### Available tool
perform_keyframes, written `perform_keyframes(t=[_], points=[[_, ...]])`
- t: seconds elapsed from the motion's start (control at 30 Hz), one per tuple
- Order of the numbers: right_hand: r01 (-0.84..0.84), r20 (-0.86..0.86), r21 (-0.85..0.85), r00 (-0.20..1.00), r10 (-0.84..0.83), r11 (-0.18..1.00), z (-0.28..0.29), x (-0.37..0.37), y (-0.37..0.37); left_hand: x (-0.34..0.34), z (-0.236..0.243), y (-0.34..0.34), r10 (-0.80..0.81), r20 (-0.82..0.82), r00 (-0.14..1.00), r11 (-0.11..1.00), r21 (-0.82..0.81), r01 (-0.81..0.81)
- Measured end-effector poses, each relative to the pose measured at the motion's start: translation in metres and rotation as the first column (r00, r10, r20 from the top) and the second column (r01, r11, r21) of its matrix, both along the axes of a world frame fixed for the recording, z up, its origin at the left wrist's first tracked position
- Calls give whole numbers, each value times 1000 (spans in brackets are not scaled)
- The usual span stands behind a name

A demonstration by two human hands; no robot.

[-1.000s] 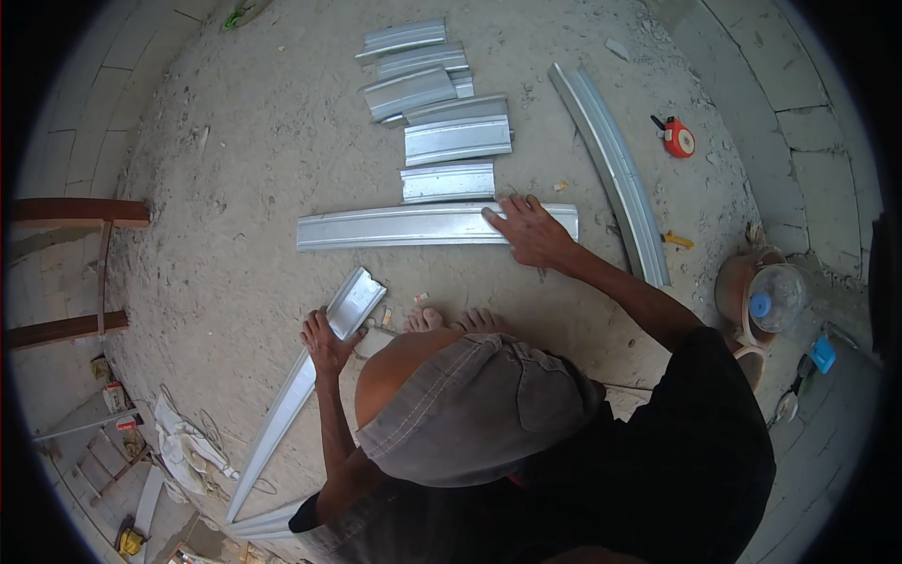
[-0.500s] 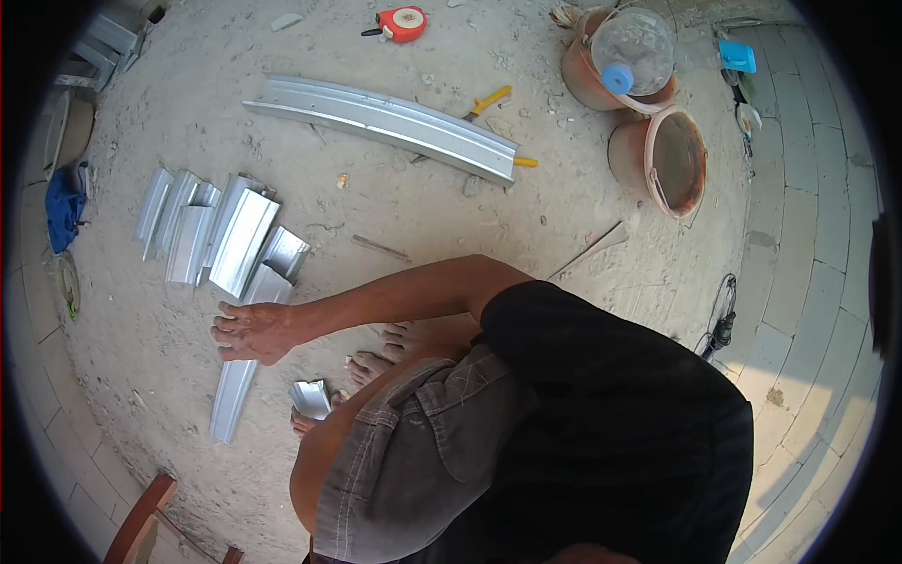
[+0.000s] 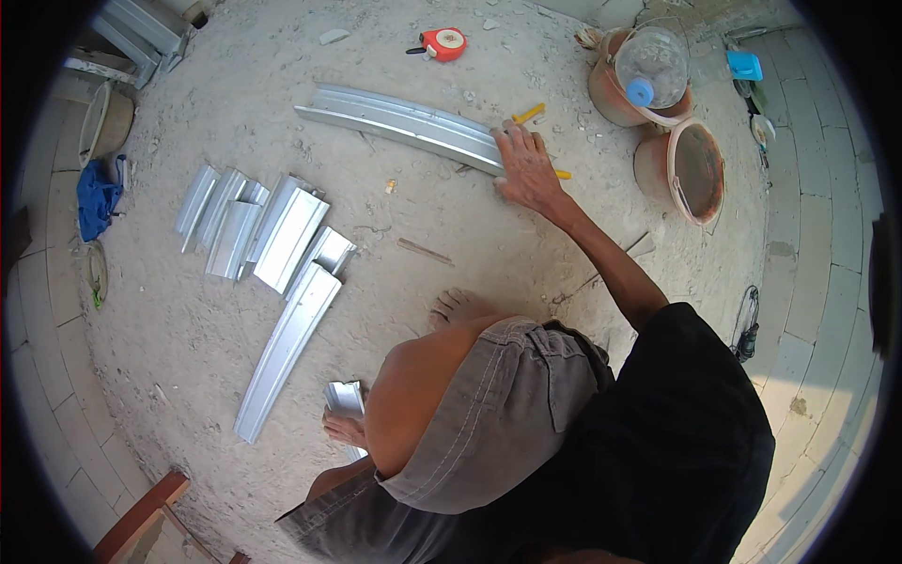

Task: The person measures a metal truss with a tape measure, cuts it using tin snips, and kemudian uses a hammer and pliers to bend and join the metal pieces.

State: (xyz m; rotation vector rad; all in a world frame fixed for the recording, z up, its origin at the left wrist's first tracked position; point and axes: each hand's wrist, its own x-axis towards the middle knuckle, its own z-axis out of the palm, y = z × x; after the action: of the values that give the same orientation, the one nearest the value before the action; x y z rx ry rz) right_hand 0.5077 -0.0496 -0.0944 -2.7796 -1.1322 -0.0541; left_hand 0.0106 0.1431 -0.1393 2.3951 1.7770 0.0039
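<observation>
My right hand reaches forward, its fingers bent over the right end of a long silvery metal channel on the dusty ground. A tool with yellow handles lies partly hidden under that end. Low beside my knee, my left hand has its fingers around a short metal channel; the knee covers part of both. To the left, another metal channel lies slanted on the ground. Beyond it, several shorter channel pieces sit close together.
A red tape measure lies at the far side. Two buckets, one holding a clear plastic bottle, stand at the right. A thin stick is on the ground. Blue cloth and a tub are by the left wall.
My right hand has left the slanted metal channel on the left and moved far to the right, onto the end of the long channel. My left hand stays by the short piece.
</observation>
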Motion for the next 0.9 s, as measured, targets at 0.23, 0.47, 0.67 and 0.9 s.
perform_keyframes(t=[0.23, 0.47, 0.67, 0.9], points=[[-8, -189, -159, 982, -22, 987, -22, 35, 33, -2, 0, -2, -18, 9, 1000, 1000, -1, 19], [-209, 246, -179, 937, 250, 961, 4, 132, 56, -12, 1, 0, 63, -39, 997, 998, -26, -64], [-423, 153, 39, 898, 413, 905, -3, 175, 69, -5, -13, -20, 60, -44, 997, 996, -65, -63], [-376, -107, -164, 926, 362, 912, -7, 87, 14, -6, -15, -7, -74, 65, 995, 996, 48, 71]])
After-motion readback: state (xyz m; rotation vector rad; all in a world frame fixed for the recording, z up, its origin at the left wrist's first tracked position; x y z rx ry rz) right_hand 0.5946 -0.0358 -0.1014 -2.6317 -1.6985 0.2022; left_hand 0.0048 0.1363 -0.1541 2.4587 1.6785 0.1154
